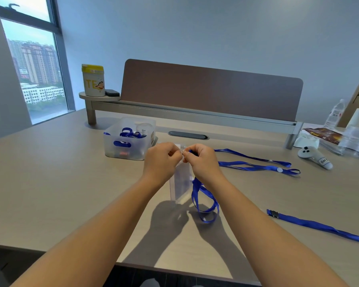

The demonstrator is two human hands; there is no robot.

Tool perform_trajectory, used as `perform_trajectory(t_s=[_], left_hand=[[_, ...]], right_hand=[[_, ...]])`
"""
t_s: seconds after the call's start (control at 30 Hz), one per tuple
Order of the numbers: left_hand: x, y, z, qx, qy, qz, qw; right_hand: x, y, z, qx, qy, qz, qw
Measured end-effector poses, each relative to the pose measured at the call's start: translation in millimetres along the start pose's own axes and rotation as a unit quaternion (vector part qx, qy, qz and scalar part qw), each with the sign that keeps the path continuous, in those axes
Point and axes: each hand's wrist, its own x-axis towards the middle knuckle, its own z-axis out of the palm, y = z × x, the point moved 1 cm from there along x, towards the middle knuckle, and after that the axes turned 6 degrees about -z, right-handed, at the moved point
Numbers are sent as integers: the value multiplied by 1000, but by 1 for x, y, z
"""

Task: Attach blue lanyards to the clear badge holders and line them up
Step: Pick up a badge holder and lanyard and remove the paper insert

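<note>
Wide beige desk (50, 183), and off to the back left a translucent storage bin (129, 145) with more blue lanyards inside. Two lanyards lie out to the right (257, 167), another nearer the front edge (319, 225). Centre stage: a clear badge holder (179, 187) hangs above the desk, held at its top by the left hand (161, 160), fingers pinched. The right hand (201, 160) pinches the blue lanyard (203, 201) at its clip end, loop dangling below. The clip itself is too small to read. Best bet: keep the holder's slot steady, feed the hook straight through.

Glossy clear plastic badge holder (179, 187)
</note>
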Motion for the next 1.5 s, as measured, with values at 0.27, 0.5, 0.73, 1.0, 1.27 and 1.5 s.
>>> perform_trajectory(t_s=[0.27, 0.5, 0.73, 1.0, 1.27, 1.5], left_hand=[[0, 1, 2, -223, -57, -140, 963], [2, -1, 3, -348, -99, -218, 906], [7, -3, 0, -386, -182, -242, 871], [-7, -13, 9, -133, -189, -93, 968], [-2, -25, 3, 69, -7, -5, 998], [-2, -31, -12, 217, 126, 172, 953]], right_hand=[[-1, -2, 0, 7, 12, -14, 1000], [1, -5, -2, 31, -5, -24, 999], [7, -6, -9, 159, 17, 92, 983], [13, -11, -17, 304, -11, 181, 935], [20, -9, -22, 129, -38, 192, 972], [26, 1, -13, -101, -63, 129, 984]])
